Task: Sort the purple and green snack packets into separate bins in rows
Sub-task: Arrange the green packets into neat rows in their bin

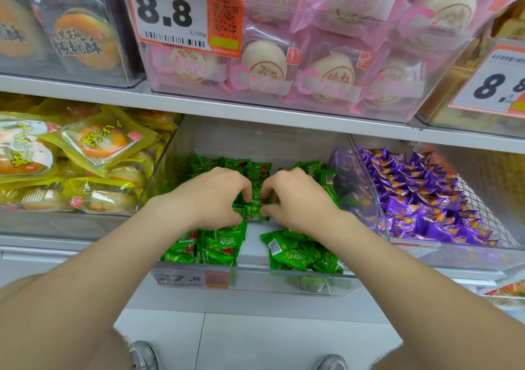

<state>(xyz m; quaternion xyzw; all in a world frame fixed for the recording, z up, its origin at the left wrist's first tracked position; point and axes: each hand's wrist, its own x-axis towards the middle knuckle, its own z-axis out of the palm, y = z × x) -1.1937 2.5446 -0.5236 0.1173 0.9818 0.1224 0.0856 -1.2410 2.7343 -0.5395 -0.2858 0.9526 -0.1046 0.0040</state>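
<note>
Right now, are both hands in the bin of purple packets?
No, the left hand and right hand both pinch green packets in the middle bin, beside the purple packets.

A white shelf (42, 246) bears the green-packet bin (284, 280) beside the purple-packet bin (426, 256)

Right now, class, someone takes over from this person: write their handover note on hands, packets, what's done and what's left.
Hands: left hand and right hand both pinch green packets at the middle of the clear bin.
Green rows line its left and right; the front centre is bare.
The purple packets sit in rows in the right bin.
Done: colours look separated. Left: fill the green centre row.
</note>
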